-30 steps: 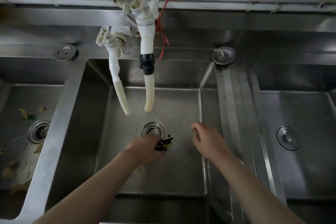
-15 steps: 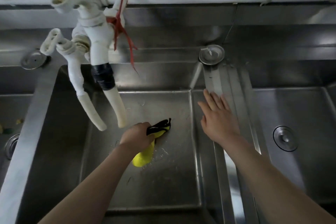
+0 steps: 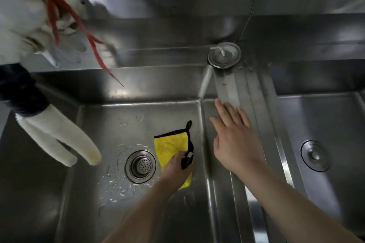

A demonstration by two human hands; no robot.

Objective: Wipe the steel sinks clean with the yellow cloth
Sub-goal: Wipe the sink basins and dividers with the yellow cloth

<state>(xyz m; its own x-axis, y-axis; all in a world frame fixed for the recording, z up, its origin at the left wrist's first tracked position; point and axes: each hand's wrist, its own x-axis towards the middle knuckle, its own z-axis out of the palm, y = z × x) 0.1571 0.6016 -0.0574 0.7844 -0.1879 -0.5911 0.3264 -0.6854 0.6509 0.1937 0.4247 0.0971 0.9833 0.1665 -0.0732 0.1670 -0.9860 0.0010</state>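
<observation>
One yellow cloth (image 3: pixel 170 145) under left hand (image 3: pixel 177 165) (beside drain (image 3: pixel 140 166)).

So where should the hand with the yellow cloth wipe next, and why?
Probably a short sweep left around the drain: the left hand presses the yellow cloth on the sink floor just right of it, and water drops lie there.

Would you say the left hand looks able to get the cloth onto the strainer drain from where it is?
Probably yes: the left hand holds the yellow cloth just beside the drain, with nothing between them.
</observation>
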